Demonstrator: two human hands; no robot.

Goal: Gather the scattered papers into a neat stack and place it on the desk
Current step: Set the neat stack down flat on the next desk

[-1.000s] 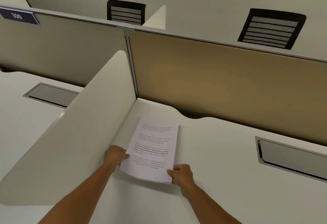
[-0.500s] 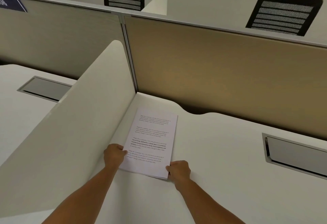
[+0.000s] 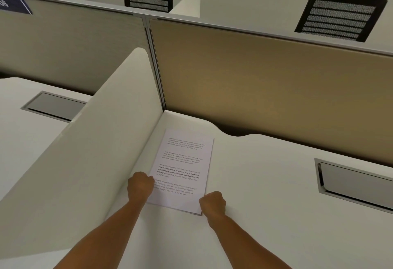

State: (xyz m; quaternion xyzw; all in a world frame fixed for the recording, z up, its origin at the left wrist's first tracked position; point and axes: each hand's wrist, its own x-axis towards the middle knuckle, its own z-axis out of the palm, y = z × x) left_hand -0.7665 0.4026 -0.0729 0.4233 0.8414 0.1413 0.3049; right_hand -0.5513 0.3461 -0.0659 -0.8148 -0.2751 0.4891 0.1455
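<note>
We are looking down at a smooth white desk, with a white curved side divider rising just left of our left hand. Beyond both hands a tan fabric partition panel is standing across the back of the desk, with a grey fabric panel adjoining it further left. Well right of our right hand a grey metal cable hatch is sitting in the desk; a second grey hatch is showing on the neighbouring desk past the divider. Two black mesh chair backs are poking up behind the panels.

The neat stack of white printed papers is lying flat on the desk between our hands, close beside the divider, its far end pointing toward the tan panel.

Our left hand is curling at the stack's left edge, fingers gripping it. Our right hand is curling at the stack's near right corner, pinching it. Both forearms are reaching forward, bare, wrists low over the desk.
</note>
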